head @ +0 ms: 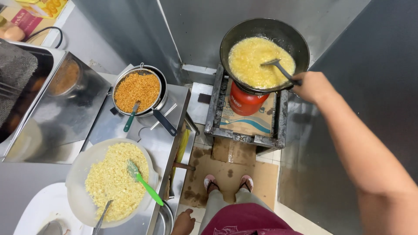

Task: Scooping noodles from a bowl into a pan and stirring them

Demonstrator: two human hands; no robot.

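Right hand (311, 86) fingers closed around the skimmer (278, 66) handle, blade lying in the bubbling wok (264, 52), arm extended clear of heat. Left hand (183, 222) loosely curled, empty, beside steel counter (167, 146).

A shiny metal counter (167, 143) stands on the left. On it sits a big pale bowl (76, 174) of yellow crumbs, and a pan (162, 93) holding a strainer (137, 89) of brown crumbs. A metal box (69, 109) sits at the far left. A dark metal stand (215, 113) stands on the floor (300, 222). It carries a black wok (263, 52). A red gas tank (244, 101) sits under the wok. Brown stained cardboard (226, 174) lies on the floor.
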